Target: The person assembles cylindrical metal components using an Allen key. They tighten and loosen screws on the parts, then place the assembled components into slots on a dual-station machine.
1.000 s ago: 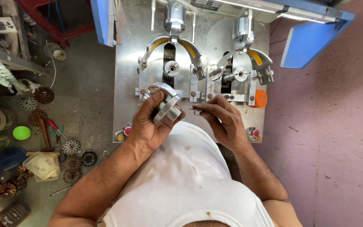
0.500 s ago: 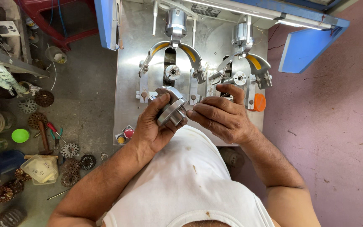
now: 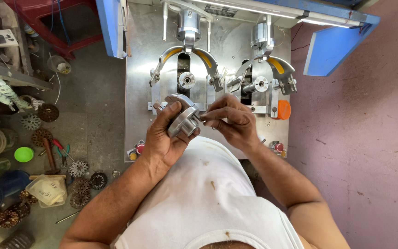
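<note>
1. Left hand (image 3: 164, 138) is wrapped round a round silver metal part (image 3: 183, 121), thumb up one side & fingers behind; the part sits in the palm, tilted, w/ its flat face turned toward the right hand.
2. Right hand (image 3: 229, 121) is closed in a pinch, fingertips (image 3: 207, 117) touching the part's hub at its right edge. Something small may be between them, can't tell what.
3. Both hands meet just above the person's white vest (image 3: 208, 198), in front of the machine plate (image 3: 139, 69).
4. Part hangs just below the left winding station (image 3: 186, 69), a steel head w/ two curved yellow-lined arms & a small spindle in the middle; not touching it.
5. A matching right station (image 3: 266, 76) stands beside it, above the right hand, w/ an orange round cap (image 3: 283, 109) near its lower right.
6. Red buttons (image 3: 140, 148) sit at the plate's lower corners, one near each wrist.
7. Blue panels (image 3: 330, 46) frame the machine top.
8. On the floor to the left, well apart: toothed metal discs (image 3: 78, 168), pliers (image 3: 61, 151), a green lid (image 3: 24, 154), a clear plastic tub (image 3: 47, 190).
9. Floor to the right is pinkish concrete (image 3: 369, 152).
</note>
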